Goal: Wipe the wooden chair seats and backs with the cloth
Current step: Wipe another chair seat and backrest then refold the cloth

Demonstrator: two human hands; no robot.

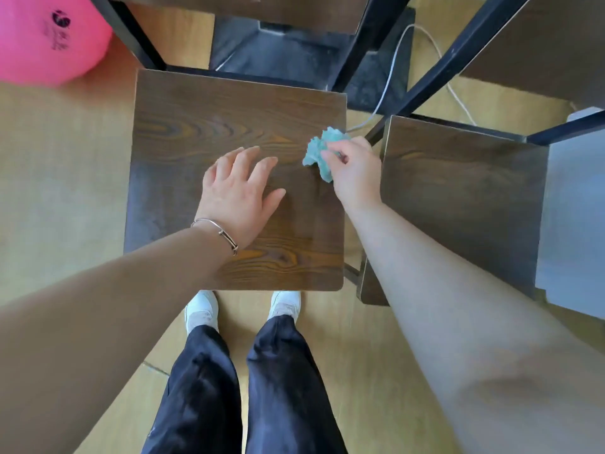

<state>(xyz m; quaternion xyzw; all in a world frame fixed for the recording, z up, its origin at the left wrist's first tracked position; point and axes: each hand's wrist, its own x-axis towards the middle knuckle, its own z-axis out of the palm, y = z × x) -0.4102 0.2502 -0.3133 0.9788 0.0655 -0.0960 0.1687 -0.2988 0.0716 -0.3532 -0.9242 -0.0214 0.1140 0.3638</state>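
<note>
Nothing can be read with certainty. The only printing sits on the pink ball [26,57] at ten o'clock in the head view: a dark round logo [61,19] with a few lines of small dark characters [55,39] below it (too blurred and too tilted to make out any letter or brand).
</note>
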